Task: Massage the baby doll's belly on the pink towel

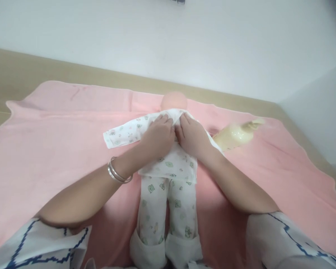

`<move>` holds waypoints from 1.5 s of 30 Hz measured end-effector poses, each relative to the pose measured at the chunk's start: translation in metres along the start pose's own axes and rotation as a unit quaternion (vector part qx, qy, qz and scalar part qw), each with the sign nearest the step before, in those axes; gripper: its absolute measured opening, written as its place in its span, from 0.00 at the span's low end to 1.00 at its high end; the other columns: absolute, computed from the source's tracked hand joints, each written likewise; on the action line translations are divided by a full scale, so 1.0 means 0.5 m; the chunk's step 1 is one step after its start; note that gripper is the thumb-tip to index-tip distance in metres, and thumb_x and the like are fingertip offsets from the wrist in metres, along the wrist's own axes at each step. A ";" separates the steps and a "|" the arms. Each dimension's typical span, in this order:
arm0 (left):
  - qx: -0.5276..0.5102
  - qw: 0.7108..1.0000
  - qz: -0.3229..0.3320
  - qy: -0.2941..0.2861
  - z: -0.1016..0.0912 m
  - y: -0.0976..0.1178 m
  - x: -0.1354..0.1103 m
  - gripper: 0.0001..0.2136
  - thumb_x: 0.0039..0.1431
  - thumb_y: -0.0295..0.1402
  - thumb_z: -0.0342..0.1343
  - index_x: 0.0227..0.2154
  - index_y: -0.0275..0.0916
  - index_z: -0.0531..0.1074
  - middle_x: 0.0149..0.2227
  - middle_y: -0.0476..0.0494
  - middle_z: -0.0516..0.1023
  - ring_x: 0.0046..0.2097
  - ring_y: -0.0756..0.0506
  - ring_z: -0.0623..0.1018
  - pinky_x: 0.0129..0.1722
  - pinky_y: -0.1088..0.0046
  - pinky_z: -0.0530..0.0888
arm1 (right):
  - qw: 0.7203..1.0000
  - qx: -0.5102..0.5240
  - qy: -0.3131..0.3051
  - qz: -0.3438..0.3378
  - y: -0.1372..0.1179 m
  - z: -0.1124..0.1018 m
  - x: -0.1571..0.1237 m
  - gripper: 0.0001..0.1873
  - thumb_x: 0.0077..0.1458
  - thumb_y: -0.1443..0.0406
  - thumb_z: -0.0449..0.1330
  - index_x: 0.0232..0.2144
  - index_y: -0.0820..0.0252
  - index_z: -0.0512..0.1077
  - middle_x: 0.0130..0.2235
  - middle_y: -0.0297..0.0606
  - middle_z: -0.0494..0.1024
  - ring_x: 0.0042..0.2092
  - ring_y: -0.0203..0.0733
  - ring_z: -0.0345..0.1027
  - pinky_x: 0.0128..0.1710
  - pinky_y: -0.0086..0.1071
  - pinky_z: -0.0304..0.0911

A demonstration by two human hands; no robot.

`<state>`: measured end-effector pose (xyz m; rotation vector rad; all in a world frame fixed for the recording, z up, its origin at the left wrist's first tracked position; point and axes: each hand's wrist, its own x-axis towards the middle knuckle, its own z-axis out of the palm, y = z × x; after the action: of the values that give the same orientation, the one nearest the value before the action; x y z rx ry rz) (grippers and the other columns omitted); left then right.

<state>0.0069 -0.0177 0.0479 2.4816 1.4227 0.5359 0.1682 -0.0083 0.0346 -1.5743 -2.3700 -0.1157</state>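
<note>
A baby doll lies on its back, its head at the far end and its legs toward me. It wears a white baby shirt with small green animal prints and matching trousers with rolled cuffs. At the chest, my left hand pinches the shirt near the neckline, fingers bent into the cloth. My right hand grips the shirt front just beside it, and the two thumbs nearly meet. Between them a small gap shows under the cloth. One shirt sleeve stretches out to the left; the other is mostly behind my right forearm.
A pink blanket with some wrinkles lies under the doll on a tan surface. To the right of the doll, a pale yellow pump bottle rests on its side. A white wall rises behind.
</note>
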 end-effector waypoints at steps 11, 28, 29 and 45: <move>-0.042 0.997 -0.047 0.052 0.023 -0.076 0.046 0.20 0.71 0.33 0.36 0.48 0.32 0.73 0.53 0.30 0.78 0.57 0.37 0.76 0.62 0.55 0.71 | 0.997 -0.048 -0.032 0.054 -0.049 -0.051 -0.025 0.19 0.68 0.62 0.45 0.38 0.62 0.74 0.41 0.51 0.81 0.45 0.54 0.75 0.45 0.44 0.68; -0.019 1.000 -0.016 -0.007 0.006 -0.032 0.025 0.18 0.69 0.30 0.40 0.51 0.31 0.73 0.59 0.31 0.74 0.64 0.35 0.70 0.67 0.52 0.66 | 0.998 -0.027 -0.014 0.057 -0.025 -0.018 -0.010 0.21 0.70 0.61 0.43 0.45 0.67 0.72 0.50 0.59 0.78 0.54 0.60 0.71 0.55 0.49 0.66; -0.011 1.000 -0.012 -0.003 0.013 -0.044 0.031 0.18 0.69 0.32 0.40 0.50 0.31 0.73 0.58 0.29 0.74 0.64 0.33 0.69 0.67 0.49 0.65 | 0.998 -0.032 -0.007 0.052 -0.031 -0.022 -0.016 0.21 0.70 0.60 0.43 0.43 0.66 0.73 0.48 0.58 0.79 0.53 0.60 0.71 0.53 0.50 0.66; -0.054 0.993 -0.079 0.071 0.041 -0.043 0.033 0.23 0.69 0.37 0.40 0.57 0.27 0.68 0.62 0.27 0.71 0.65 0.33 0.67 0.69 0.49 0.60 | 0.998 -0.006 -0.026 0.059 -0.049 -0.045 -0.029 0.16 0.69 0.60 0.48 0.38 0.61 0.72 0.46 0.50 0.81 0.54 0.54 0.73 0.51 0.42 0.69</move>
<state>0.0064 0.0067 0.0246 2.2626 1.5810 0.7487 0.1554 -0.0358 0.0541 -1.7376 -2.3121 -0.0637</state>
